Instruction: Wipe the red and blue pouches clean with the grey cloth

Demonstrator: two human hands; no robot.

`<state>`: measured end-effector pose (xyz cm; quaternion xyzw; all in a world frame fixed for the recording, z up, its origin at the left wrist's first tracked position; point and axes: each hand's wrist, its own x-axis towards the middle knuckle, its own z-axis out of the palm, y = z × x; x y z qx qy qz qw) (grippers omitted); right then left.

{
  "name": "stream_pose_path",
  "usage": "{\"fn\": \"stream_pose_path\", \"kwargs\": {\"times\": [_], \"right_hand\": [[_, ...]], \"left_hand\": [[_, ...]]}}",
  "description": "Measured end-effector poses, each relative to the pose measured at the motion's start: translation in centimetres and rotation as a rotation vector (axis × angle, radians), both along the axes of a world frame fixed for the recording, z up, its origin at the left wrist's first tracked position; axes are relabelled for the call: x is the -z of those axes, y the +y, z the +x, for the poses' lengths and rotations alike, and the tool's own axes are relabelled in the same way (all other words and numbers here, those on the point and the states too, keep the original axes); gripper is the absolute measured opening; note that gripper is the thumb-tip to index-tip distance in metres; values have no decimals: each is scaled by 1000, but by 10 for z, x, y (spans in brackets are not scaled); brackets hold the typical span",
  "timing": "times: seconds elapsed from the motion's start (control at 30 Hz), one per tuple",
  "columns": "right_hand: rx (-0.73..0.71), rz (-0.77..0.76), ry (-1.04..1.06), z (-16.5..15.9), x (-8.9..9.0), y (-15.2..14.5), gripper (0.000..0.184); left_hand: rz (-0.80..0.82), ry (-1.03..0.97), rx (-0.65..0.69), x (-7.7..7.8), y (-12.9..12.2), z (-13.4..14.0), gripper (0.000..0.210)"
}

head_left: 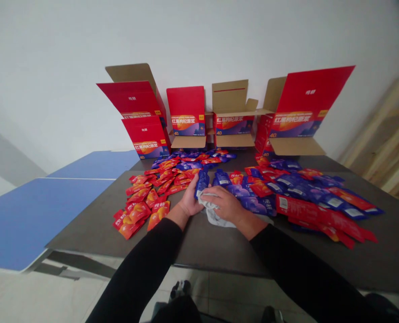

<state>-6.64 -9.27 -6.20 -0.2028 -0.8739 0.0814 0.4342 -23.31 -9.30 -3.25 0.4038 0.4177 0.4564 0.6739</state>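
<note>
My left hand [190, 200] grips a blue drink pouch [203, 180], which stands tilted above the middle of the table. In my right hand [225, 204] is a pale grey-white cloth [216, 217], bunched under the fingers and pressed against the lower part of that pouch. Part of the cloth hangs down to the table. Just beyond my right hand lie more blue pouches [258, 205]. Left of my left hand is a spread of red-orange pouches [159, 212]. The pouch's lower end is hidden by the cloth and fingers.
Several open red cardboard boxes [187, 119] stand along the back of the dark table [212, 251], against the wall. A mixed heap of red and blue pouches [307, 188] covers the right side. A blue table-tennis table [51, 211] adjoins on the left. Wooden boards [384, 139] lean at the right.
</note>
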Motion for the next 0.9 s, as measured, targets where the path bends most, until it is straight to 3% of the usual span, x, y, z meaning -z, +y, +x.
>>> {"fn": "stream_pose_path", "kwargs": {"times": [0.13,0.27,0.5,0.77,0.9], "right_hand": [[-11,40,-77,-1,-1,-3,46],[68,12,-64,0,-1,-1,43],[278,-88,158,6,0,4,53],[522,-223,379,12,3,24,43],[564,-283,498,16,4,34,37]], "left_hand": [[-11,-63,26,-1,-3,9,68],[-102,-184,143,-3,-8,15,70],[-177,-222,196,9,-5,20,50],[-207,-190,279,8,-8,9,45],[-248,-265,355,7,-6,0,25]]}}
